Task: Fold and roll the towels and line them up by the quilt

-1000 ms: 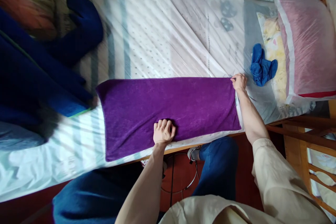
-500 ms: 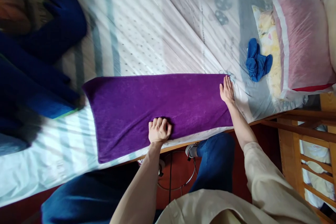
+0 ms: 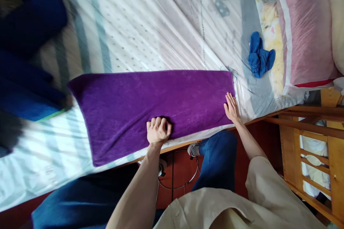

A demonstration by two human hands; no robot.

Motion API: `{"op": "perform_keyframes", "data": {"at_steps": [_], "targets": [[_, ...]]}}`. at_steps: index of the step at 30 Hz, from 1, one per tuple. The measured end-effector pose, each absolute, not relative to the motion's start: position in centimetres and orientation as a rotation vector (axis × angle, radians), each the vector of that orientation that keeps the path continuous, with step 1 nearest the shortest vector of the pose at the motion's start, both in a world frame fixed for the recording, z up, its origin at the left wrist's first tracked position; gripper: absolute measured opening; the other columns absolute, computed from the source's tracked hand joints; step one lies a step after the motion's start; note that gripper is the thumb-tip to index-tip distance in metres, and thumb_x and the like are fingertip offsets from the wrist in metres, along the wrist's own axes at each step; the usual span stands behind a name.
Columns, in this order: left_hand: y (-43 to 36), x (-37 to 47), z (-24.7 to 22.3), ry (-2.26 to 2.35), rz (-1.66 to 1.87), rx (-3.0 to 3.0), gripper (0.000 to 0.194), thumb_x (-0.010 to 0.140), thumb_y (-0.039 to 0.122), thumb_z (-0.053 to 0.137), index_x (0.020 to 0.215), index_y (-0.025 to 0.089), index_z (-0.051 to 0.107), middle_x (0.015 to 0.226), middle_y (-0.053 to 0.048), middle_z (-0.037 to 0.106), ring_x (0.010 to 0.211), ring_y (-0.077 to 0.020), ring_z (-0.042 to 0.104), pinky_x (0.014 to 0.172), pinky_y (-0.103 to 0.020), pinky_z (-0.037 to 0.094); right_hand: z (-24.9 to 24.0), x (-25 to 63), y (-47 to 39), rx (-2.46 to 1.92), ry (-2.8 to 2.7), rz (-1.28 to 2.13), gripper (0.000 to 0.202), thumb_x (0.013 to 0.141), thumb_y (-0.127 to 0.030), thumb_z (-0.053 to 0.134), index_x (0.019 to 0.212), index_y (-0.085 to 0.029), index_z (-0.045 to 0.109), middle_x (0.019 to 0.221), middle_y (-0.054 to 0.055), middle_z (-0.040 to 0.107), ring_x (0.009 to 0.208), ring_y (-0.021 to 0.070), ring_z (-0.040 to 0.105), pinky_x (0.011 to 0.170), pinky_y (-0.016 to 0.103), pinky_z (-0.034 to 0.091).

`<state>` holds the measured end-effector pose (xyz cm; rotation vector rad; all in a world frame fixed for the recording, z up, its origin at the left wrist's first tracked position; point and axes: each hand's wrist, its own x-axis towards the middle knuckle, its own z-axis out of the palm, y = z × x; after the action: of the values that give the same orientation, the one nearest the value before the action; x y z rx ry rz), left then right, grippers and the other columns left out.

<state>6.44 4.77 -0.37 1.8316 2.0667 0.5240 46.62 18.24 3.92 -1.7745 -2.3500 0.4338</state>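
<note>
Hands, head view: two, set apart. Left hand [image 3: 158,131] is curled into a fist, knuckles up, on the near middle part of one purple cloth [image 3: 161,93]; whether fabric is pinched beneath cannot be told. Right hand [image 3: 231,108] lies flat, fingers extended, at the cloth's right edge. The cloth is spread lengthwise along the near side of one bed [image 3: 139,48], with a diagonal crease left of the left hand.

Count, far right: one pink cushion [image 3: 306,28], one yellow printed pillow [image 3: 271,32] partly beneath it, one bunched blue fabric item [image 3: 259,57]. Near side: two shoes, one [image 3: 193,149] beside the right trouser leg [image 3: 219,157], the other mostly behind the left forearm.

Obscured: the cloth's near right corner is covered by the right wrist. Dark blue fabric [image 3: 29,86] with green trim is cut off by the left border and blurred; its number of pieces cannot be determined. Slatted woodwork [image 3: 314,136] at near right is partly in view.

Markings: faint lettering [image 3: 233,43] on the bedding is illegible.
</note>
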Motion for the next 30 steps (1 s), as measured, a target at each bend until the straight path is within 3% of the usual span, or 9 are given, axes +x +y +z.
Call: {"op": "perform_keyframes", "data": {"at_steps": [4, 8, 14, 19, 30], "targets": [[4.8, 6.6, -0.3, 2.056, 0.528, 1.827, 0.02, 0.089, 0.031, 0.056, 0.072, 0.023, 0.055, 0.078, -0.009, 0.053, 0.082, -0.0283, 0.046, 0.077, -0.041, 0.029, 3.5, 49.4, 15.1, -2.037, -1.772, 0.087, 0.049, 0.108, -0.043, 0.035, 0.13, -0.014, 0.067, 0.13, 0.022, 0.065, 0.128, 0.0298, 0.062, 0.112, 0.051, 0.049], [4.8, 6.6, -0.3, 2.053, 0.504, 1.771, 0.017, 0.088, 0.031, 0.055, 0.074, 0.022, 0.056, 0.079, -0.009, 0.053, 0.084, -0.0286, 0.046, 0.079, -0.042, 0.031, 3.8, 51.6, 10.8, -2.141, -1.687, 0.032, 0.039, 0.101, -0.051, 0.053, 0.101, -0.018, 0.074, 0.106, 0.015, 0.064, 0.106, 0.029, 0.065, 0.1, 0.049, 0.053], [4.7, 6.3, -0.7, 2.06, 0.493, 1.774, 0.014, 0.087, 0.03, 0.055, 0.076, 0.022, 0.057, 0.079, -0.009, 0.051, 0.086, -0.0298, 0.047, 0.082, -0.044, 0.032, 4.9, 51.9, 10.0, -2.129, -1.809, 0.139, 0.035, 0.096, -0.053, 0.062, 0.094, -0.021, 0.074, 0.106, 0.011, 0.063, 0.104, 0.0262, 0.062, 0.101, 0.046, 0.05], [4.6, 6.3, -0.7, 2.07, 0.511, 1.78, 0.015, 0.087, 0.031, 0.055, 0.074, 0.023, 0.056, 0.079, -0.009, 0.051, 0.085, -0.0291, 0.046, 0.081, -0.043, 0.032, 5.3, 52.2, 11.7, -2.176, -1.844, 0.202, 0.033, 0.092, -0.05, 0.067, 0.079, -0.02, 0.073, 0.112, 0.014, 0.064, 0.105, 0.0283, 0.059, 0.103, 0.048, 0.048], [4.7, 6.4, -0.4, 2.065, 0.507, 1.769, 0.016, 0.087, 0.031, 0.056, 0.073, 0.023, 0.056, 0.078, -0.009, 0.051, 0.084, -0.0288, 0.046, 0.08, -0.043, 0.031, 5.4, 52.4, 10.4, -2.266, -1.739, 0.175, 0.042, 0.095, -0.053, 0.061, 0.071, -0.021, 0.072, 0.108, 0.015, 0.066, 0.108, 0.0311, 0.061, 0.106, 0.052, 0.046]]}}
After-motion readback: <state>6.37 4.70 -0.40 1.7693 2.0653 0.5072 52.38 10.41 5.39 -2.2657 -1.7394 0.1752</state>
